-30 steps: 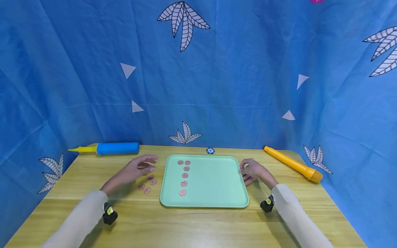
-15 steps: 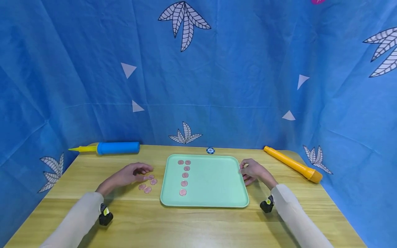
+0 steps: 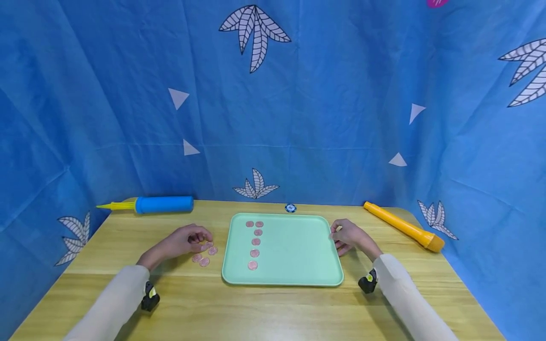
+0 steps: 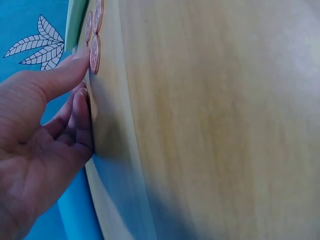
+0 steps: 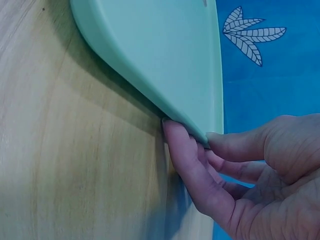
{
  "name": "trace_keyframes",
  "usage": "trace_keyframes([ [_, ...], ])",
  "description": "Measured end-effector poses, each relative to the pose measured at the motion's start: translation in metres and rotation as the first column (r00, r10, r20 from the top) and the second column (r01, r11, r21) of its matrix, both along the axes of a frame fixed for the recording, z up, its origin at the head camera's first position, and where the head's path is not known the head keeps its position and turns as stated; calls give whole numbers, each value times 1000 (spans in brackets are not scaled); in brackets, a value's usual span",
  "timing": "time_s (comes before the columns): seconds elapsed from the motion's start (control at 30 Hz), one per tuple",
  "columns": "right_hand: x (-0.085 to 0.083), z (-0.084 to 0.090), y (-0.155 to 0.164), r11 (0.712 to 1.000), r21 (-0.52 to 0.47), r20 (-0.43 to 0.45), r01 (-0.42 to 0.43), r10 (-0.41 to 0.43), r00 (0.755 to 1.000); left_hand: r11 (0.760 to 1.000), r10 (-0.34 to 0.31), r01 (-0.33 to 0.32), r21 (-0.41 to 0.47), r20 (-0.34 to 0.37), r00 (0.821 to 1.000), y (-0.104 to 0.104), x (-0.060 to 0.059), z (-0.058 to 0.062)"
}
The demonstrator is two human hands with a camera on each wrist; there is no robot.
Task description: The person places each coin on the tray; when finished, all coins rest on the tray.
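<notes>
My left hand is at a loose group of copper coins left of the tray. Its thumb and curled forefinger pinch the farthest coin of the group in the head view. In the left wrist view the thumb overlaps the edge of the coins, and the forefinger is mostly hidden. On the mint green tray, several copper coins form a column near the left side, with one more beside the top. My right hand grips the tray's right rim, thumb on top and fingers beneath.
A blue and yellow hand pump lies at the table's back left. Behind the tray sits a blue and white poker chip. An orange toy microphone lies at the right. Blue printed cloth hangs around the table.
My left hand has come down and back toward the coins, and its thumb and forefinger have closed around the farthest one. The right hand keeps its hold on the tray.
</notes>
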State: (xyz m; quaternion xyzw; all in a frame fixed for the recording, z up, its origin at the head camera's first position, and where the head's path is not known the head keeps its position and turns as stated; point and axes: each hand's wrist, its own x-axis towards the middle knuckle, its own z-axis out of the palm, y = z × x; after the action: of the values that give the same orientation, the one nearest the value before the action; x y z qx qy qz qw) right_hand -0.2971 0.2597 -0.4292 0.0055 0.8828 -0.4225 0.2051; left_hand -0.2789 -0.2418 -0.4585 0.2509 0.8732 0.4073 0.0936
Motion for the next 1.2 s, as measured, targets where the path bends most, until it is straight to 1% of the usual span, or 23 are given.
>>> trace_keyframes([
  [0.13,-1,0,0,1000,9,-2,-1,1,1000,1000,-11,11,6,-1,1000,1,-1,1],
  [0.37,-4,-2,6,998,-54,33,17,-16,999,999,-12,12,33,5,1000,1,-2,1],
  [0.5,-7,-1,9,996,-81,53,21,-17,998,999,18,-18,49,15,1000,0,-3,-1],
  [0.67,-11,2,9,995,-99,53,34,-29,998,997,42,-44,59,34,999,-1,-6,-3],
  [0.87,-8,-1,6,992,-115,44,48,-43,998,995,79,-81,57,43,996,2,-8,-7],
  [1.03,-3,-4,2,992,-109,44,59,-54,998,991,115,-119,66,59,992,5,-4,-8],
  [1.1,-3,-4,3,993,-102,48,62,-57,997,988,128,-132,79,53,990,6,-3,-7],
  [1.2,-5,-3,5,995,-83,48,57,-53,997,978,176,-180,104,48,983,6,-2,-5],
])
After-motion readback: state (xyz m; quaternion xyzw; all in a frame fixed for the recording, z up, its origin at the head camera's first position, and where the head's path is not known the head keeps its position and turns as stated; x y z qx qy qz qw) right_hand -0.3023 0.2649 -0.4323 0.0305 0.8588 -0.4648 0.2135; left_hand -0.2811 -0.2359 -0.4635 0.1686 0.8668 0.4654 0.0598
